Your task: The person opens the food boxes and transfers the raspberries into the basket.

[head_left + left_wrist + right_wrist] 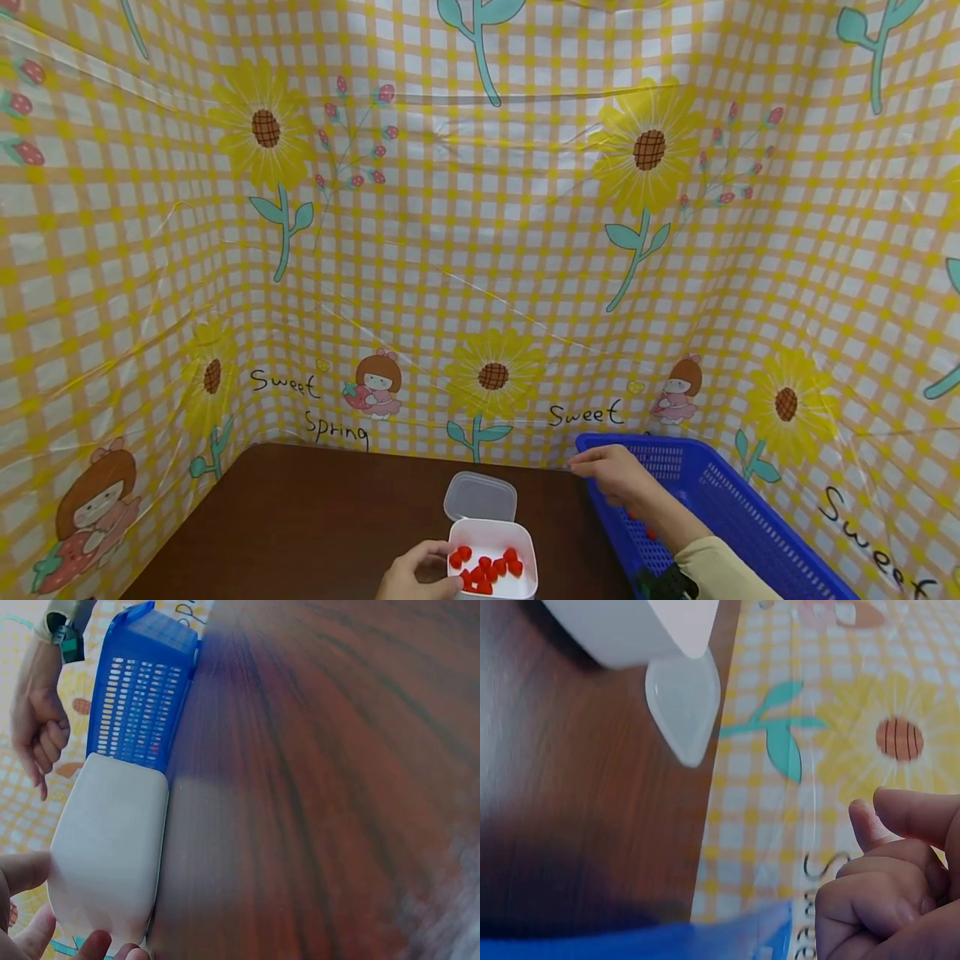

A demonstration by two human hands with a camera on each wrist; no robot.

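Observation:
A white plastic box (pixel 493 533) with several small red pieces (pixel 483 573) inside stands on the dark table. My left hand (pixel 422 575) grips it at its near left side, and the left wrist view shows fingertips (pixel 94 945) against its wall. My right hand (pixel 615 475) is above the left rim of the blue basket (pixel 738 512). Most fingers of this hand are curled in the right wrist view, with the thumb and index finger (pixel 915 814) reaching forward and no object showing between them. Just behind the box lies a translucent lid (pixel 480 497).
More red pieces (pixel 651 533) show in the basket beneath my right forearm, which bears a dark green device (pixel 666 582) at the wrist. A checked cloth (pixel 450 250) printed with sunflowers walls in the table (pixel 300 525) at the back and sides.

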